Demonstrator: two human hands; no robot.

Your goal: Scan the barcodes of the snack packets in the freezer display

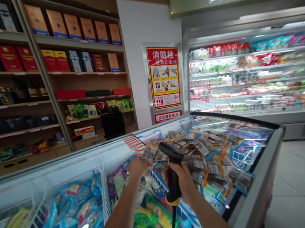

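Observation:
My right hand (183, 177) is wrapped round the grip of a black barcode scanner (171, 154), held upright over the freezer with its head tilted up to the left. A black cable runs down from the scanner's yellow-ringed base. My left hand (137, 167) reaches to the far side and is closed at the edge of a brown packet (149, 154) with a printed label; its fingertips are partly hidden. Behind that hand is an orange-and-white striped piece (134, 144). Many similar brown packets (198, 157) with orange and blue edges lie heaped to the right.
The chest freezer (271, 183) has white wire dividers (104, 193). Blue bags (76, 217) lie at left and green-yellow bags (148, 224) below my hands. Behind stand shelves of boxes (56, 22), a fire-hydrant poster (165, 76) and a lit refrigerated display (253, 80).

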